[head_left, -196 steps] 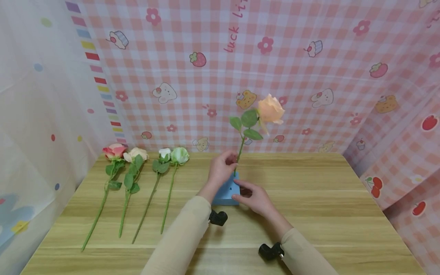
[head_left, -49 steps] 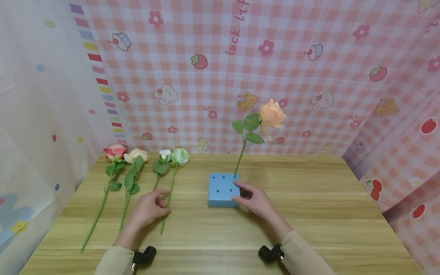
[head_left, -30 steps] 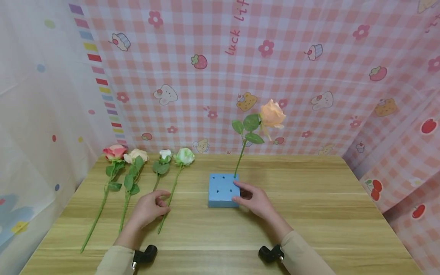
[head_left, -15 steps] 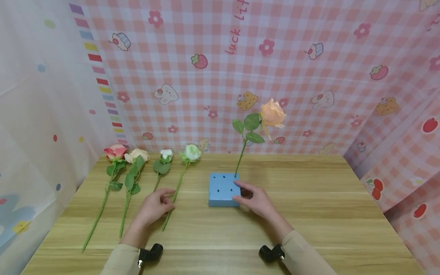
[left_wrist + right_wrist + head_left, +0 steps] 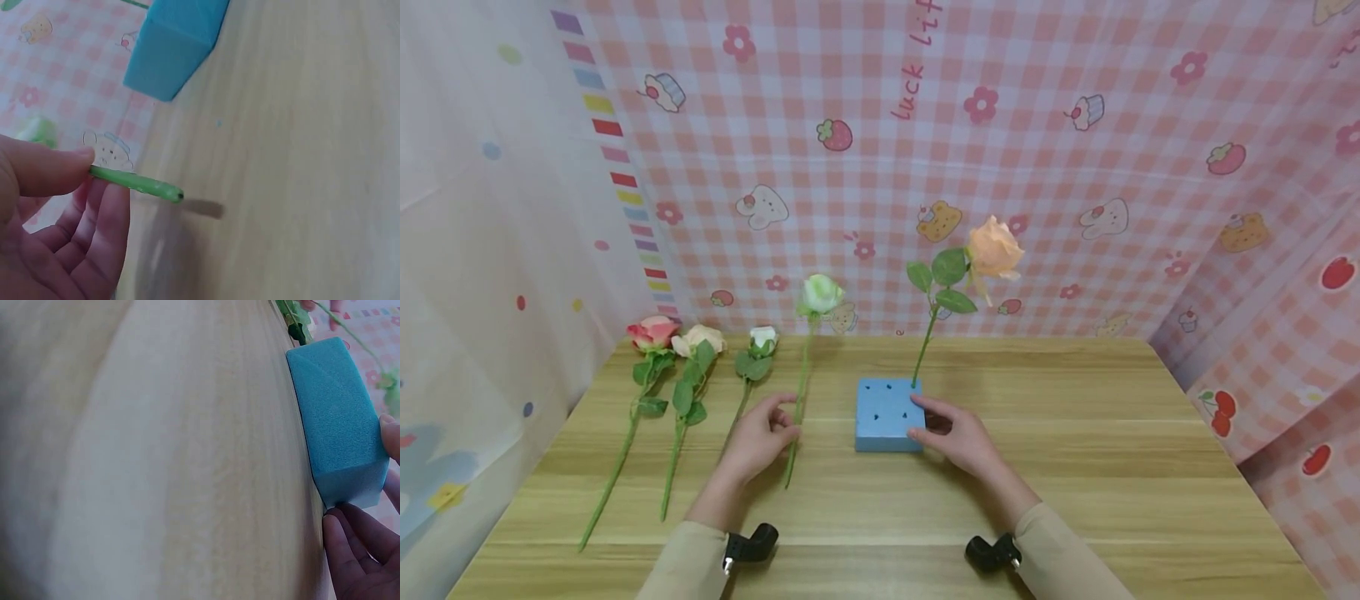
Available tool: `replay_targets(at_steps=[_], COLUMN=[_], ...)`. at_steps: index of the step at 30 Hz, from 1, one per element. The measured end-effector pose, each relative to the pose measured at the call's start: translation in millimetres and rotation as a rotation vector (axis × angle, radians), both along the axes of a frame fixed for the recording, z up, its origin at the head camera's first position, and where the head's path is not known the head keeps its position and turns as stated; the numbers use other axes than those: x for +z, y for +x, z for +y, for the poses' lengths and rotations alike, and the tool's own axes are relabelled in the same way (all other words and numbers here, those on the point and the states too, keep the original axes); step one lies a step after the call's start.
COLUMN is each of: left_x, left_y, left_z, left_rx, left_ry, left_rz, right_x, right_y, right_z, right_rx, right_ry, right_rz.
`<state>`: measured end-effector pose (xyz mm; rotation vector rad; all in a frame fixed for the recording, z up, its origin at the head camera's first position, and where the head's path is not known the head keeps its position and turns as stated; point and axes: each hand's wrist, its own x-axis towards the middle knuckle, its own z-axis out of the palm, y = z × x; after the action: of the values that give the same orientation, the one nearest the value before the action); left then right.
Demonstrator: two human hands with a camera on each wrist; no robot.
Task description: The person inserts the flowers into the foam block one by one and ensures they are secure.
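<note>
"So, what's changed with the green rose (image 5: 820, 296)?"
"Raised off the desk (image 5: 1075, 467), stem (image 5: 140, 184) pinched in the left hand (image 5: 762, 437), left of the blue block (image 5: 889, 404)."
"Meaning?"
"Seemingly it's free to move, with the right hand (image 5: 961, 437) gripping the block."

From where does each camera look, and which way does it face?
Head: head-worn, facing forward and down at the table; left hand, right hand and both sleeves show.
Left wrist: worn there, facing the green stem pinched by left hand.
Right wrist: worn there, facing table and blue block, which right hand holds.
Both wrist views show blue block, green stem and left hand.
</note>
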<state>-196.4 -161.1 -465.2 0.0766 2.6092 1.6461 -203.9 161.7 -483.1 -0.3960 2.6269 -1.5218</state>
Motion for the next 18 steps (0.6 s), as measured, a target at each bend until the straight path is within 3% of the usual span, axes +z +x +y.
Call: replay_targets(at_steps=[6,18], left_x=[9.6,38.2], left_y=[-5.2,-19.1], left_z=[12.5,41.1], left_rx=[0.002,-0.013], left_ry=[0.009,0.023], left_rz=[0.032,0.182], right_x=[0.7,2.2], right_y=[0.5,1.0], right_z=[0.2,-0.4], right_rx=[0.002,-0.003], right_ry=[0.003,0.012], right_rz=[-0.005,-0.006])
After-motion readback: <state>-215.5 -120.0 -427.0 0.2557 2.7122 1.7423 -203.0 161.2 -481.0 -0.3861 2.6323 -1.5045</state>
